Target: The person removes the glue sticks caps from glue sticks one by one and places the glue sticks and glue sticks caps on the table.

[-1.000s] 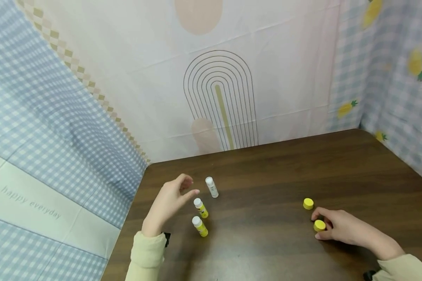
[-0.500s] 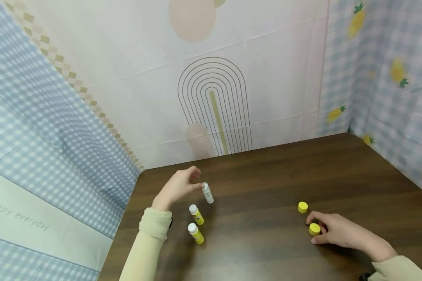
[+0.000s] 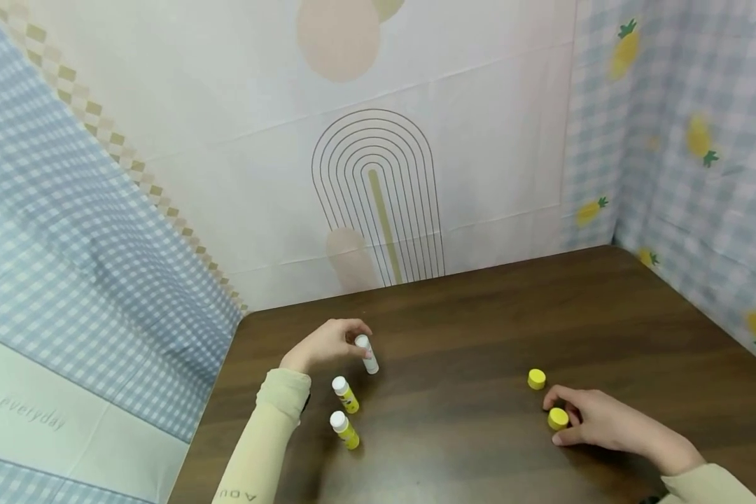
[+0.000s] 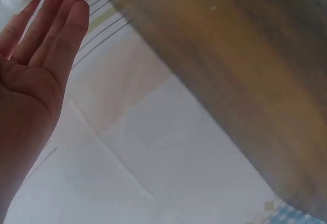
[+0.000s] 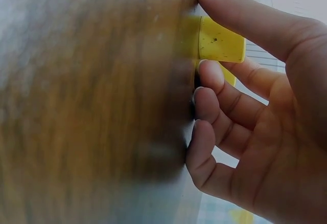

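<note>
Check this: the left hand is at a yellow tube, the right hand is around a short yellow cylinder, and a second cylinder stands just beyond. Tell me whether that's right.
Wrong on the tube: the head view shows the left hand at the white tube, not a yellow one. The right hand is around a short yellow cylinder, and a second cylinder stands just beyond.

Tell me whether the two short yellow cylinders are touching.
Apart. The head view shows dark tabletop between the far yellow cylinder and the near yellow cylinder, the one beside the right hand.
</note>
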The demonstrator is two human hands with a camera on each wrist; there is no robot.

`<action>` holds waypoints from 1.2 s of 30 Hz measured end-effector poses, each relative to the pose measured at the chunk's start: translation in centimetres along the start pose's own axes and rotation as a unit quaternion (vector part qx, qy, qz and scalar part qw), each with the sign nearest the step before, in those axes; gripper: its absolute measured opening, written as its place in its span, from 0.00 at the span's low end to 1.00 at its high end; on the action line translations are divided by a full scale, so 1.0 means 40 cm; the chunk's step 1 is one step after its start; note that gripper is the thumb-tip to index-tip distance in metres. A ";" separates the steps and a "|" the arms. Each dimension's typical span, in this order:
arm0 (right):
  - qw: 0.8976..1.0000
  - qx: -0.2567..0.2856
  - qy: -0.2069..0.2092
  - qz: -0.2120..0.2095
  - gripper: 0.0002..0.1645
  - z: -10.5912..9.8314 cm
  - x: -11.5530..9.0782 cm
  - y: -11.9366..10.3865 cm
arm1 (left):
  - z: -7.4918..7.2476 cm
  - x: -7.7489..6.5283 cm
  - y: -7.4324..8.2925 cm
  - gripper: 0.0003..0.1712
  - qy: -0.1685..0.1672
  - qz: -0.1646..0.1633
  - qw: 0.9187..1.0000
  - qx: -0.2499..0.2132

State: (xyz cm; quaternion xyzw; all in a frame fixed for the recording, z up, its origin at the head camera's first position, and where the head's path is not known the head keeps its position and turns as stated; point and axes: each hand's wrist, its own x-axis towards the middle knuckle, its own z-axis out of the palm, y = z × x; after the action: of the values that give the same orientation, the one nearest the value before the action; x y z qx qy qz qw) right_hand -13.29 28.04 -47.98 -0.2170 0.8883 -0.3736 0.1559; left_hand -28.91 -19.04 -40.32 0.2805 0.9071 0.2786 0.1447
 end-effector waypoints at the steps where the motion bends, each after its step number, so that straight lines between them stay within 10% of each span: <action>1: 1.000 -0.001 0.002 -0.003 0.26 0.001 0.000 -0.001 | 0.007 -0.001 -0.005 0.21 -0.007 0.004 1.000 0.001; 16: 1.000 0.001 -0.001 -0.011 0.26 0.011 0.001 -0.002 | 0.076 -0.021 -0.084 0.16 -0.065 -0.027 0.995 -0.072; 26: 1.000 -0.003 0.005 -0.010 0.26 0.012 -0.004 0.003 | 0.055 -0.035 -0.083 0.10 0.034 -0.027 0.999 -0.012; 36: 1.000 -0.009 0.016 -0.005 0.26 0.014 -0.011 -0.001 | -0.063 -0.039 -0.037 0.08 0.122 -0.048 0.989 0.071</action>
State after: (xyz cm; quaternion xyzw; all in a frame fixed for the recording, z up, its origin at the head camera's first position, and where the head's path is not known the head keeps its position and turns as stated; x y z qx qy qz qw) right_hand -12.65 27.93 -48.28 -0.2165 0.8929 -0.3698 0.1383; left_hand -29.33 -22.04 -38.99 0.2100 0.9479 0.2381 0.0263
